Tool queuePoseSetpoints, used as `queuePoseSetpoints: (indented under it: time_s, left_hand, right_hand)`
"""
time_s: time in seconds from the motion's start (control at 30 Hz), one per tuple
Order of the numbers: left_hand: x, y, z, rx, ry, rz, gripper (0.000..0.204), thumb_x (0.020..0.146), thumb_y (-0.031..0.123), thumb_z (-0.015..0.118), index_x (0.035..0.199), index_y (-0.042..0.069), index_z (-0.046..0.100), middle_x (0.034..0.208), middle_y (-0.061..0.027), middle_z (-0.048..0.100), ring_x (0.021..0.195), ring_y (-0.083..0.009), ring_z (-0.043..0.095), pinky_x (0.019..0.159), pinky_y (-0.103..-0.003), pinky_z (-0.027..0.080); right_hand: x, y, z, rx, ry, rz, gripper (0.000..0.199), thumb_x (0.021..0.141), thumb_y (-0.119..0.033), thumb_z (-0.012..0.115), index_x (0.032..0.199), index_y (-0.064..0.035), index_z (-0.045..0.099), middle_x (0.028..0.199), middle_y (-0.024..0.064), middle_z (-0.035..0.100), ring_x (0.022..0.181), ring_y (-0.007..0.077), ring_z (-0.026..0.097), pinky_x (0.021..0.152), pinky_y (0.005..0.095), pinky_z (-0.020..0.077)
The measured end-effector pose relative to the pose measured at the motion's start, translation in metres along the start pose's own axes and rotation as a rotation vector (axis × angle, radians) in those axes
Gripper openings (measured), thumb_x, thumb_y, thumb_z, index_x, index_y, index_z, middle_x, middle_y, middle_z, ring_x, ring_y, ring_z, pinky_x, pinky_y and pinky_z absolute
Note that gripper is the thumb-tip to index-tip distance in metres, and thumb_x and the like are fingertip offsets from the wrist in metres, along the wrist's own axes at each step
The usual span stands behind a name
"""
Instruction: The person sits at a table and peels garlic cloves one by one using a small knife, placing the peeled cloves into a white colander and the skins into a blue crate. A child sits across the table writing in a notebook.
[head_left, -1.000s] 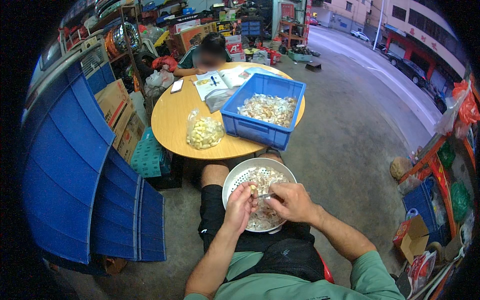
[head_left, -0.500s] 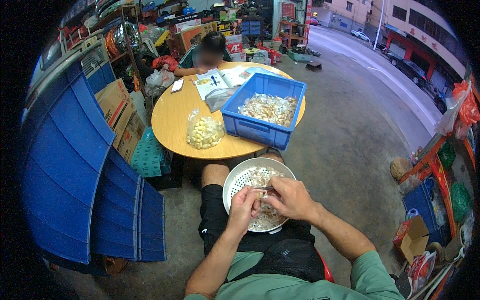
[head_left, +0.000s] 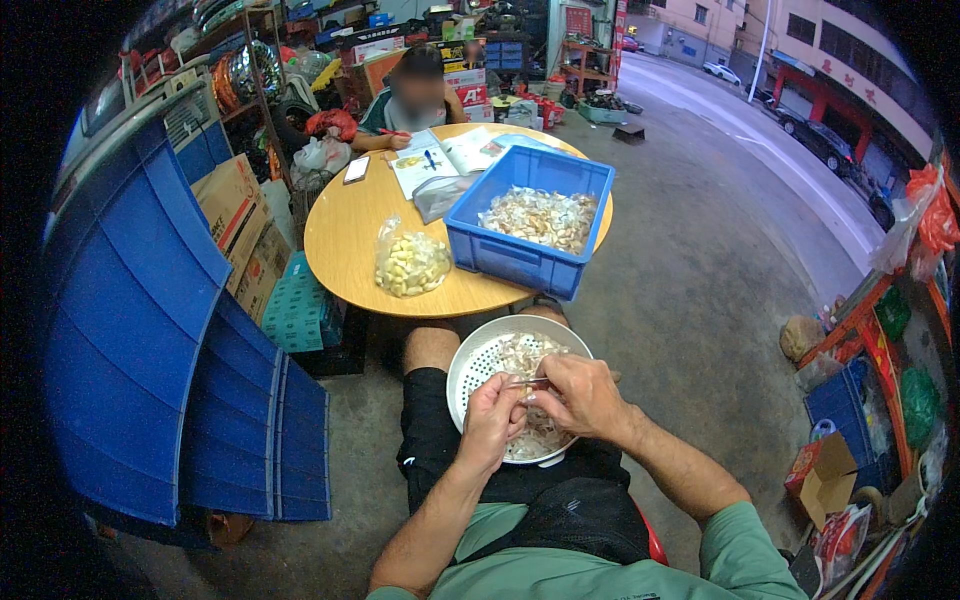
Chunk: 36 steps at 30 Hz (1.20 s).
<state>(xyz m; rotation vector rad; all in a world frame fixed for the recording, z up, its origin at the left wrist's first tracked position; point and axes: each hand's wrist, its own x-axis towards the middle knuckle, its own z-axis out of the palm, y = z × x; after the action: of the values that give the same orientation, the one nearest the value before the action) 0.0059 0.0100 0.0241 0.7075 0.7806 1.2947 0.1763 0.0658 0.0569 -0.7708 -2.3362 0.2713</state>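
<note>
The left hand (head_left: 490,418) is curled closed, its contents hidden; just beside it, the right hand (head_left: 582,396) grips a thin metal tool (head_left: 529,382). Directly beneath both hands sits a white colander (head_left: 466,372) of papery scraps (head_left: 522,352); beyond them, a blue crate (head_left: 515,263).

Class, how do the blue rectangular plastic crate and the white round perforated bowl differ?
The blue rectangular plastic crate has straight sides and corners; the white round perforated bowl is circular. The crate stands on the round yellow wood-toned table; the bowl sits off it, beneath the left hand and right hand. Both hold pale, papery pieces.
</note>
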Motion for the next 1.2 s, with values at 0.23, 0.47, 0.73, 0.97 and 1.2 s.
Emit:
queuePoseSetpoints:
  time_s: [0.23, 0.47, 0.73, 0.97, 1.2]
  left_hand:
    - [0.0, -0.002, -0.003, -0.029, -0.01, -0.009, 0.021, 0.107, 0.024, 0.051, 0.093, 0.008, 0.054, 0.062, 0.0061, 0.042, 0.045, -0.0016, 0.032, 0.041, -0.019, 0.025]
    - [-0.002, 0.0, 0.002, -0.053, 0.012, -0.006, 0.021, 0.106, 0.024, 0.052, 0.093, 0.008, 0.054, 0.062, 0.0058, 0.042, 0.046, -0.0021, 0.033, 0.042, -0.019, 0.027]
    - [0.002, -0.007, -0.002, 0.019, 0.022, 0.095, 0.021, 0.106, 0.023, 0.051, 0.093, 0.008, 0.053, 0.063, 0.0046, 0.044, 0.047, -0.0026, 0.033, 0.042, -0.02, 0.028]
    - [0.006, -0.01, 0.001, 0.044, 0.11, 0.113, 0.022, 0.107, 0.023, 0.049, 0.093, 0.008, 0.056, 0.068, 0.004, 0.047, 0.053, -0.0037, 0.038, 0.046, -0.019, 0.031]
    - [0.015, -0.008, -0.012, -0.119, 0.101, 0.079, 0.026, 0.109, 0.024, 0.043, 0.11, 0.004, 0.059, 0.076, 0.0014, 0.05, 0.063, -0.007, 0.045, 0.056, -0.022, 0.036]
  right_hand:
    - [-0.001, 0.0, -0.002, -0.036, -0.001, -0.055, 0.029, 0.082, -0.024, 0.075, 0.085, -0.004, 0.054, 0.073, 0.016, 0.06, 0.07, 0.0372, 0.064, 0.063, 0.0476, 0.0496]
    - [-0.003, 0.0, 0.002, 0.041, 0.07, -0.002, 0.03, 0.084, -0.025, 0.074, 0.084, -0.0028, 0.053, 0.074, 0.016, 0.061, 0.07, 0.0376, 0.064, 0.062, 0.047, 0.0493]
    - [-0.003, 0.002, 0.005, 0.05, 0.051, 0.005, 0.032, 0.084, -0.026, 0.074, 0.079, -0.0021, 0.054, 0.071, 0.0176, 0.062, 0.067, 0.0387, 0.064, 0.06, 0.0473, 0.0489]
    - [-0.004, -0.001, 0.005, 0.147, -0.037, 0.081, 0.03, 0.086, -0.028, 0.073, 0.083, -0.001, 0.061, 0.071, 0.0195, 0.065, 0.068, 0.0399, 0.066, 0.061, 0.0479, 0.0506]
    - [-0.01, -0.013, 0.0, 0.212, -0.139, 0.06, 0.027, 0.088, -0.027, 0.071, 0.087, -0.0012, 0.064, 0.075, 0.0208, 0.067, 0.071, 0.0405, 0.067, 0.064, 0.0484, 0.0516]
